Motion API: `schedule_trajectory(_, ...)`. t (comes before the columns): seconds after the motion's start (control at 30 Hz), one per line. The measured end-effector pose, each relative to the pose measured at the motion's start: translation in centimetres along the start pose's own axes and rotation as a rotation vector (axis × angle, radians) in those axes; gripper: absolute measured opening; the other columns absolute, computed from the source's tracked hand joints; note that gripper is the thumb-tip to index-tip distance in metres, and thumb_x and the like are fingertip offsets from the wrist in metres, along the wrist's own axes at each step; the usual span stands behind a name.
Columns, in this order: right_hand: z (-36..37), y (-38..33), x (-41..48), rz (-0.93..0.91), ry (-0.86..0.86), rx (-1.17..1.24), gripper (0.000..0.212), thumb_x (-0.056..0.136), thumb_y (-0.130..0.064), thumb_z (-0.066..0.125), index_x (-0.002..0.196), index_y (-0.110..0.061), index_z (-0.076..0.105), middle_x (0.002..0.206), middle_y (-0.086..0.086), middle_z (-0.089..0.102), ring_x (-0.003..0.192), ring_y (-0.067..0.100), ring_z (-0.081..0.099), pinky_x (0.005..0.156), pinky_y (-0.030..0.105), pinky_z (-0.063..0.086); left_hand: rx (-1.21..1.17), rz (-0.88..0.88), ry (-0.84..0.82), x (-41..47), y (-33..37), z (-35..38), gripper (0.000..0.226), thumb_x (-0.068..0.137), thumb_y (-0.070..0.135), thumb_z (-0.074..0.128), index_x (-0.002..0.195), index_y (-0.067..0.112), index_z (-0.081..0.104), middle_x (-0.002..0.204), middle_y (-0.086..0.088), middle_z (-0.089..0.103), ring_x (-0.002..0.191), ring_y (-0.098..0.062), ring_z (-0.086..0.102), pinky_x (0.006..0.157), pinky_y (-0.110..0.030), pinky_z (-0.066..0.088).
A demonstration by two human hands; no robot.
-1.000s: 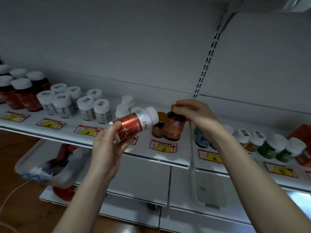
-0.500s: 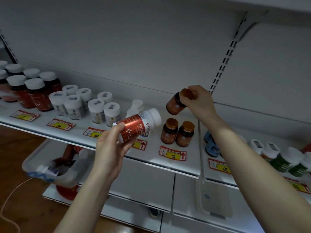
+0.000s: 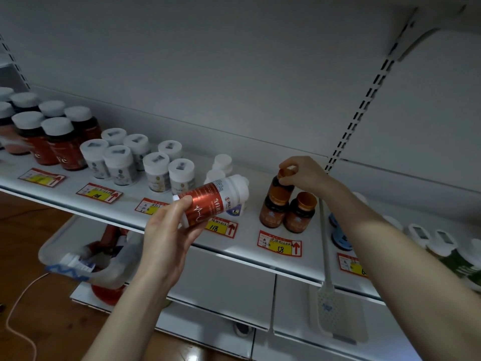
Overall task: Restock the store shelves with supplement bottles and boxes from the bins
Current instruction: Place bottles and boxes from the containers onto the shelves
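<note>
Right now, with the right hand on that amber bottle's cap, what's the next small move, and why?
Probably lower it until it seats, then release the grip: the right hand pinches the orange cap, and the amber bottle stands upright behind the front pair, its base hidden. The left hand holds the red-labelled bottle.

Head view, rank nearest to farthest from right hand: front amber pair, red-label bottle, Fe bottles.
1. front amber pair, just below the right hand gripping the rear amber bottle.
2. red-label bottle, left, in the left hand.
3. Fe bottles, far left.
</note>
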State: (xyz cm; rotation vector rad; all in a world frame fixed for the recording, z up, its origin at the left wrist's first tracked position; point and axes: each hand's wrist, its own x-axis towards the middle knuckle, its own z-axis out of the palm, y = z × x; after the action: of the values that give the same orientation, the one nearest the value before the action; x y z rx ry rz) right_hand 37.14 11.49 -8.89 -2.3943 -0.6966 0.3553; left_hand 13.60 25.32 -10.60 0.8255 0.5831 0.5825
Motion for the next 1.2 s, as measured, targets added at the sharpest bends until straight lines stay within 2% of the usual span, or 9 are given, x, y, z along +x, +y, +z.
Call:
schedule_trajectory(0.5,0.2,-0.1,-0.3,0.014,-0.073,0.021,0.036,0.090,-0.016,0.057,0.125,-0.010,0.054,0.134,0.008,0.050,0.123,0.020,0.045,0.091,0.021,0.035,0.013,-0.062,-0.026,0.7,-0.2,0.1,0.021,0.086,0.015,0.056,0.104,0.005,0.053,0.115,-0.018,0.057,0.101,-0.025,0.062,0.077,-0.029,0.056)
schedule_trajectory(0.6,0.4,-0.2,-0.9,-0.034,0.063,0.008,0.036,0.093,-0.019,0.052,0.129,-0.013,0.051,0.136,0.006,0.047,0.125,0.019,0.043,0.095,0.022,0.033,0.002,-0.084,-0.029,0.5,-0.2,0.8,0.019,0.086,0.015,0.056,0.101,0.005,0.054,0.112,-0.018,0.059,0.096,-0.023,0.063,0.073,-0.027,0.057)
schedule_trajectory(0.7,0.2,-2.4,-3.1,-0.143,0.278,0.198,0.022,0.093,-0.022,0.052,0.112,-0.016,0.061,0.113,0.001,0.062,0.099,0.009,0.056,0.084,0.019,0.039,-0.034,-0.102,-0.052,0.3,-0.2,1.3,0.028,0.083,0.016,0.058,0.107,0.002,0.055,0.112,-0.020,0.061,0.091,-0.023,0.066,0.075,-0.029,0.057)
schedule_trajectory(0.77,0.1,-4.3,-5.0,-0.162,0.210,0.336,0.021,0.092,-0.033,0.052,0.101,-0.018,0.064,0.097,-0.004,0.065,0.082,0.006,0.060,0.075,0.022,0.048,-0.060,-0.114,-0.096,0.0,-0.3,1.7,0.032,0.079,0.018,0.060,0.106,0.001,0.056,0.111,-0.020,0.062,0.087,-0.021,0.068,0.077,-0.029,0.057)
schedule_trajectory(0.83,0.3,-5.6,-6.7,-0.152,0.055,0.362,0.032,0.091,-0.045,0.048,0.100,-0.019,0.064,0.091,-0.006,0.065,0.079,0.005,0.063,0.074,0.022,0.051,-0.070,-0.129,-0.133,-0.3,-0.5,2.3,0.040,0.076,0.020,0.062,0.109,0.000,0.055,0.110,-0.019,0.062,0.086,-0.020,0.069,0.080,-0.030,0.056)
schedule_trajectory(0.9,0.6,-6.2,-7.8,-0.139,-0.002,0.359,0.034,0.090,-0.050,0.045,0.092,-0.022,0.064,0.085,-0.006,0.064,0.075,0.008,0.062,0.067,0.021,0.051,-0.068,-0.145,-0.157,-0.6,-0.7,2.7,0.045,0.077,0.021,0.061,0.114,-0.002,0.053,0.113,-0.020,0.062,0.093,-0.024,0.068,0.082,-0.031,0.055)
schedule_trajectory(1.03,0.1,-6.3,-9.1,-0.041,0.093,0.335,0.035,0.089,-0.051,0.047,0.085,-0.021,0.065,0.077,-0.003,0.065,0.065,0.008,0.063,0.055,0.018,0.051,0.103,-0.172,-0.290,-0.9,-1.1,2.9,0.049,0.074,0.033,0.059,0.113,0.003,0.055,0.110,-0.021,0.063,0.092,-0.028,0.068,0.072,-0.028,0.057)
schedule_trajectory(1.13,-0.5,-5.5,-10.1,0.046,0.126,0.294,0.044,0.088,-0.055,0.046,0.089,-0.016,0.066,0.081,0.001,0.067,0.073,0.016,0.064,0.063,0.029,0.053,0.210,-0.195,-0.374,-1.1,-1.7,3.3,0.042,0.078,0.035,0.057,0.106,0.004,0.058,0.107,-0.021,0.064,0.078,-0.020,0.069,0.064,-0.023,0.056)
schedule_trajectory(1.2,-1.2,-4.8,-11.3,0.065,0.152,0.356,0.038,0.087,-0.054,0.047,0.085,-0.022,0.066,0.080,-0.003,0.066,0.074,0.013,0.063,0.062,0.025,0.051,0.197,-0.253,-0.426,-1.5,-2.3,4.0,0.028,0.087,0.030,0.052,0.100,0.006,0.058,0.100,-0.018,0.065,0.073,-0.018,0.070,0.065,-0.025,0.058)
